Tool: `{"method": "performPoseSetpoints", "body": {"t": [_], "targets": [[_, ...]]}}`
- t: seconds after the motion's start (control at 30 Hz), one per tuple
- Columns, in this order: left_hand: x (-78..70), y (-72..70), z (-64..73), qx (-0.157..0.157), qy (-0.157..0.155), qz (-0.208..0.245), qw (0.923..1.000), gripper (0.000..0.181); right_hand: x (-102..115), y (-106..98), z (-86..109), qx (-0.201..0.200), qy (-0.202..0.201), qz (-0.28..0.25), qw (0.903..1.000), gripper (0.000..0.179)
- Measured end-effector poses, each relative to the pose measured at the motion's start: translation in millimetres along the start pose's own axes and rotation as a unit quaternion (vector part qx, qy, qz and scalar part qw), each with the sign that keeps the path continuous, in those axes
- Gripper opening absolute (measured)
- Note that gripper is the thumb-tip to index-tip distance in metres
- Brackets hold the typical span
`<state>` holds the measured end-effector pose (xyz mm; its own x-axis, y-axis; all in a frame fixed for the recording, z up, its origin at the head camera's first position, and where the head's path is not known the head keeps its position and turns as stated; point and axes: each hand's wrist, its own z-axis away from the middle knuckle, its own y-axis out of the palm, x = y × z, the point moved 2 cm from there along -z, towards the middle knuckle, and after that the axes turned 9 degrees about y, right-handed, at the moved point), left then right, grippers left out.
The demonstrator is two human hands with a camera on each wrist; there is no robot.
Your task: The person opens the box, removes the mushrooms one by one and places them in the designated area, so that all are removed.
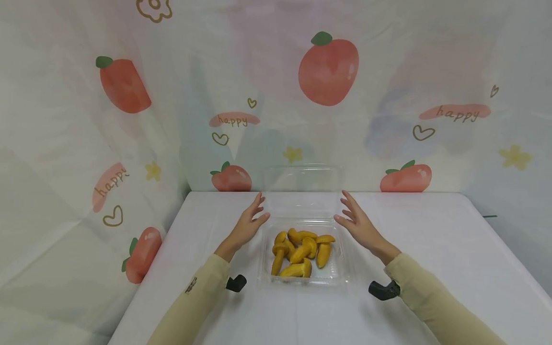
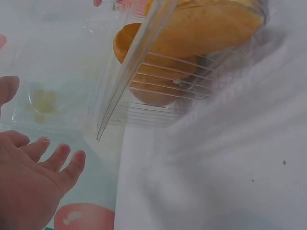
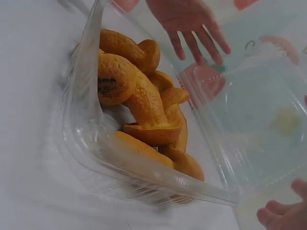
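A clear plastic clamshell box [image 1: 342, 268] sits on the table with its hinged lid [image 1: 302, 179] raised at the back. Several yellow-orange mushrooms [image 1: 304, 251] lie inside the box; the right wrist view shows the mushrooms [image 3: 148, 100] heaped close behind the front wall. My left hand [image 1: 247, 225] is held to the left of the hinge, its fingers spread and holding nothing. On the other side, my right hand [image 1: 360, 225] mirrors it, fingers extended toward the lid. In the left wrist view, the left hand [image 2: 38, 177] appears beside the see-through lid.
A white cloth covers the table [image 1: 431, 249]. Right behind it hangs a pale curtain [image 1: 276, 72] printed with red fruit, hearts and words, continuing along the left side. Both forearms wear beige sleeves, with a black wrist mount [image 1: 384, 290] under the right one.
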<state>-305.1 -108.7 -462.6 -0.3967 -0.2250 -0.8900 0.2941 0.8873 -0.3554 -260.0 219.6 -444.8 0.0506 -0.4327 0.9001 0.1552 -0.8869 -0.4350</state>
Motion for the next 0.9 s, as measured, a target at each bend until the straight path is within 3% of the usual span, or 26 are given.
{"method": "performPoseSetpoints", "body": {"t": [0.23,0.47,0.9], "targets": [[4.0,0.2,-5.4,0.004,-0.039,-0.011,0.9992,0.074,-3.6,1.5,-8.6,-0.001,0.014,0.002,0.9999,0.076],[8.6,2.5,-14.2,0.014,-0.057,-0.009,0.9982,0.070,-8.0,2.6,-16.0,-0.002,0.036,0.008,0.9993,0.073],[18.9,5.6,-22.0,0.023,-0.114,0.033,0.9926,0.071,-13.0,6.6,-25.2,0.015,0.064,0.005,0.9978,0.070]]}}
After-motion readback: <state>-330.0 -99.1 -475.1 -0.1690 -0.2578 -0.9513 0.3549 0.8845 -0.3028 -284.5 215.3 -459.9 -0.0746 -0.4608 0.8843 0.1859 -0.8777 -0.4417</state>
